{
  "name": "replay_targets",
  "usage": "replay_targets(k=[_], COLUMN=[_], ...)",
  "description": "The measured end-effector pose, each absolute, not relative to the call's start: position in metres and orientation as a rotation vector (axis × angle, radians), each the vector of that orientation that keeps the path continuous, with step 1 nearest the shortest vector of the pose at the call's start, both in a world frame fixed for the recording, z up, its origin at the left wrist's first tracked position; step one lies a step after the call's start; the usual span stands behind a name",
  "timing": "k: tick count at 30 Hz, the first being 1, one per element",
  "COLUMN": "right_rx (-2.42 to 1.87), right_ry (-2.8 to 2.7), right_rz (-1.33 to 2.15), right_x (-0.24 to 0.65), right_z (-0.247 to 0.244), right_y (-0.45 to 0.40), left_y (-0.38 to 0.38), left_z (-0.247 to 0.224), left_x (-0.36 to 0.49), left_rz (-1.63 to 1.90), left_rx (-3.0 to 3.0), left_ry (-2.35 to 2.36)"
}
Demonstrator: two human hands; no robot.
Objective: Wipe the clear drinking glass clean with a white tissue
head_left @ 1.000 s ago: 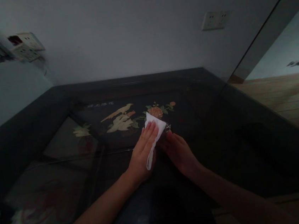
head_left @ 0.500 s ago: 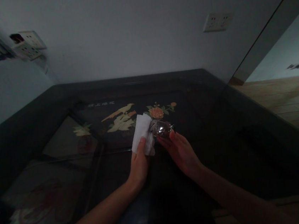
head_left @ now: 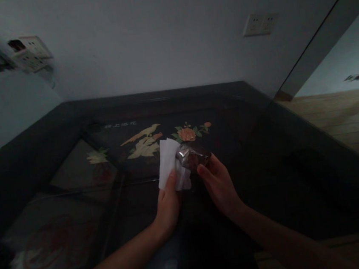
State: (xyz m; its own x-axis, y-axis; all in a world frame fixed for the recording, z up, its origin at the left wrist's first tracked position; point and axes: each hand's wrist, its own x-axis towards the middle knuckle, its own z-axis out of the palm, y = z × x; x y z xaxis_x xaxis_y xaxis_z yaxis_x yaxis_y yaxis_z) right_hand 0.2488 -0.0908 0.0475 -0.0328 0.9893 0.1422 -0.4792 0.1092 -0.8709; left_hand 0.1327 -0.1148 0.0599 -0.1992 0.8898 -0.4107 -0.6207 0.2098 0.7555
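My left hand (head_left: 169, 199) is closed on a folded white tissue or thin cloth (head_left: 169, 163), its thumb lying over the near face. In my right hand (head_left: 218, 186) is a shiny, rounded, dark silver object (head_left: 194, 155), gripped between thumb and fingers at its right end. Its left end touches or nearly touches the tissue's right edge. Poor light and reflections hide what kind of object it is. Both hands are above a dark glossy tabletop (head_left: 148, 206).
Under the glossy top show a bird picture (head_left: 144, 146) and an orange flower (head_left: 186, 134). Wall sockets (head_left: 260, 24) are at the back right, with more sockets (head_left: 35, 47) at the left. Wooden floor (head_left: 334, 114) lies beyond the table's right edge.
My right hand has turned the shiny object, so a longer side of it faces me now, and the right thumb has shifted left across it. The left hand still holds the tissue.
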Motion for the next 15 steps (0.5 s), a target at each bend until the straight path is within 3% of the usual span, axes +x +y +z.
replay_targets(k=[7,15], right_rx=[-0.781,-0.793], right_ry=[-0.996,-0.963], right_rz=[1.233,1.211], right_x=[0.254,0.253], right_z=[0.052,0.054], right_y=[-0.083,-0.085], left_y=[-0.11,-0.104], left_z=[0.095,0.088], left_x=[0.137,0.135], left_rz=[1.34,1.311], left_rx=[0.184,0.219], left_ry=[0.729,0.73])
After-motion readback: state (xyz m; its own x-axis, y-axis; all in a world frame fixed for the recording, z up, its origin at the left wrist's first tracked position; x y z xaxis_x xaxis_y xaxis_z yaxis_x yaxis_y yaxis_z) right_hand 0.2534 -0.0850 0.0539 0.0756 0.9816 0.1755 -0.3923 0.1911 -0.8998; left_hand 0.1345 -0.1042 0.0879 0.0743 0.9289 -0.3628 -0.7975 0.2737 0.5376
